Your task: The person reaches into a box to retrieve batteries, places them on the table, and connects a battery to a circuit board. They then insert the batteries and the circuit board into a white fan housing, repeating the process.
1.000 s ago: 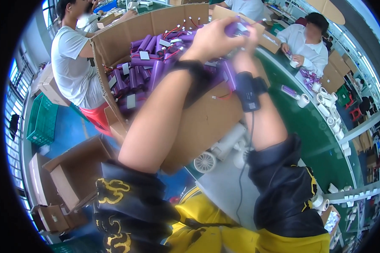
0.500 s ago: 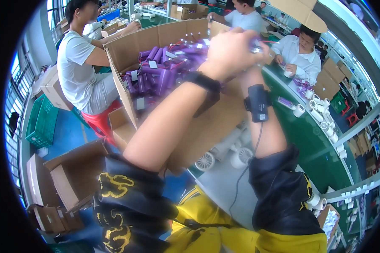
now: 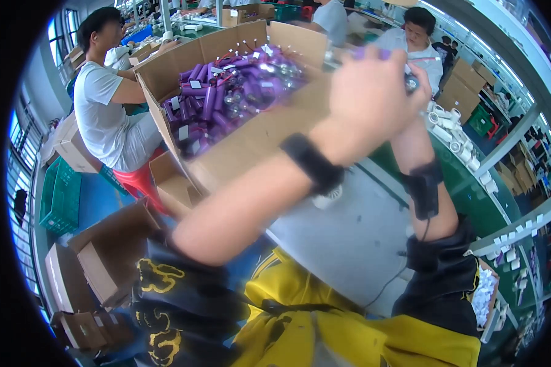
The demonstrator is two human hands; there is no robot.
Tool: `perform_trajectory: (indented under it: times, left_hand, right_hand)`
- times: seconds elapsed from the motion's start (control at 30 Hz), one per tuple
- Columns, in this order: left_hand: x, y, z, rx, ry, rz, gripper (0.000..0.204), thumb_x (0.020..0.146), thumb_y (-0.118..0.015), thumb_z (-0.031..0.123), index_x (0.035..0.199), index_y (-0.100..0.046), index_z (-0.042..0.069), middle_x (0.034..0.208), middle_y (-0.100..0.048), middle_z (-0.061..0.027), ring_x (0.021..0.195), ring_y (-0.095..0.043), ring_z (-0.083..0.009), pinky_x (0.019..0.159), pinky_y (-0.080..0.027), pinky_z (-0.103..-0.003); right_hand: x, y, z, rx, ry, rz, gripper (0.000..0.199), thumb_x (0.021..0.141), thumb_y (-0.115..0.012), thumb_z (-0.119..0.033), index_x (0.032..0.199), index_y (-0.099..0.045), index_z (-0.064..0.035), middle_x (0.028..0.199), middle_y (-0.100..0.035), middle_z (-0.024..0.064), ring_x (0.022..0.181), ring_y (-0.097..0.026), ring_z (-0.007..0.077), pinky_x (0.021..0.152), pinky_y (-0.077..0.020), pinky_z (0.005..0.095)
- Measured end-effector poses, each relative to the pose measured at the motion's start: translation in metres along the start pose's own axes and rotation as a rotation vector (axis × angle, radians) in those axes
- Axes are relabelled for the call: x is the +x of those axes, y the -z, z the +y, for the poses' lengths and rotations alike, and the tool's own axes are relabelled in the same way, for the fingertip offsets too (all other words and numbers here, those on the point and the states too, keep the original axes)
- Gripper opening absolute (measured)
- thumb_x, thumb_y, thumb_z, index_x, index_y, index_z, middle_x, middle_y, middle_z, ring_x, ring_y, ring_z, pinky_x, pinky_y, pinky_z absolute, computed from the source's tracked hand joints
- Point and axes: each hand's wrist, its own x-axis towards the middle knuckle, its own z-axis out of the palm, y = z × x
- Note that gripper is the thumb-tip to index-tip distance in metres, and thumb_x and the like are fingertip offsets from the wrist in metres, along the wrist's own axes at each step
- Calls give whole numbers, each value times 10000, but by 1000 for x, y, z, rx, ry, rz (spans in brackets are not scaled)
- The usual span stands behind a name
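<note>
Both hands are raised together just right of an open cardboard box [image 3: 251,137] heaped with purple battery packs [image 3: 211,101]. My left hand [image 3: 366,92] is closed around a bundle of purple battery packs [image 3: 373,54], blurred by motion. Silvery round ends [image 3: 412,82] show at the bundle's right side. Partly hidden behind the left, my right hand [image 3: 417,113] grips the same bundle from the right. A thin reddish wire sticks out past the fingers. How many packs are held cannot be made out.
A grey tabletop [image 3: 343,235] lies below my arms, with a white fan part [image 3: 329,197] near the box. White plastic housings [image 3: 453,137] line the green bench at right. One person [image 3: 107,104] sits left of the box; another [image 3: 413,46] is beyond my hands. Open cartons [image 3: 113,257] stand at lower left.
My hands have moved right, from over the box's right edge to beside it, still holding the battery packs. More of the box's contents and of the grey tabletop now show.
</note>
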Motion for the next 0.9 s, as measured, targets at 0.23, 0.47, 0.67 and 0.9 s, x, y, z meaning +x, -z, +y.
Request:
perform_trajectory:
  times: [0.23, 0.47, 0.67, 0.9]
  left_hand:
    - [-72, -23, 46, -189, 150, -176, 468, 784, -699, 383, 1170, -661, 121, 1060, -654, -178, 898, -647, -430, 742, -569, -480]
    - [-176, -84, 12, -258, 335, -270, 486, 823, -685, 407, 1218, -622, 131, 1161, -611, -191, 1001, -604, -448, 847, -538, -503]
    - [-206, -92, 4, -209, 234, -385, 530, 912, -632, 319, 1338, -473, 47, 1303, -494, -286, 1142, -518, -499, 969, -473, -505]
    - [-211, -73, 5, -185, 143, -383, 608, 909, -657, 236, 1394, -382, -6, 1358, -439, -338, 1223, -469, -516, 1043, -422, -497]
  right_hand:
    - [-87, 64, -9, -88, 11, 52, 333, 865, -559, -443, 924, -624, -122, 900, -657, 53, 843, -656, 213, 759, -529, 352]
    - [-144, 114, 46, -308, -217, 407, 371, 902, -561, -469, 1011, -628, -121, 943, -643, 37, 880, -642, 190, 795, -521, 343]
    - [-151, 142, 48, -392, -418, 408, 348, 955, -568, -438, 1101, -617, -126, 1047, -640, 36, 977, -624, 169, 810, -516, 352]
    - [-131, 117, 18, -828, -654, 257, 400, 967, -585, -427, 1180, -607, -89, 1090, -645, 52, 986, -628, 172, 794, -522, 326]
